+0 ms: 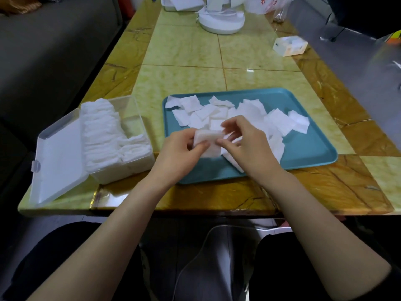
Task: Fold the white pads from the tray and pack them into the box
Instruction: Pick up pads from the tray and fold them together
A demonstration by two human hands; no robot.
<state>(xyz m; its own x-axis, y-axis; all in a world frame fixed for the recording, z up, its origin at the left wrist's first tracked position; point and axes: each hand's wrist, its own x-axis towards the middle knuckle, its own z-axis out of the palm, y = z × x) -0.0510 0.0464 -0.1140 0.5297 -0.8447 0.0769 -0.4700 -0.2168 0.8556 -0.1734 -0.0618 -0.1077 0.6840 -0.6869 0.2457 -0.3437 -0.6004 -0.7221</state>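
1. Head view, far end of the desk (191, 53): a fat white roll (221, 22), a plastic bag (269, 4) with red print and a small clear case (289, 45) off to the right, all well apart from the hands. A grey sofa (54, 40) runs along the left side.
2. Near left sits the clear box (138, 118), its lid (58, 157) lying open to the left. Rows of folded pads (99, 131) fill much of it. Its right wall is near the tray's left edge.
3. The teal tray (308, 146) lies straight ahead, with loose pads (277, 120) scattered and overlapping across it. Some lie right under the hands.
4. Left hand (180, 148): its grip is pinching the left edge of one pad (208, 141), thumb on top.
5. Right hand (245, 142): its grip is pinching that same pad's right edge with thumb and forefinger, the other fingers curled.
6. That pad hangs between the two grips, above the tray's left-middle part, with the box off to the left.
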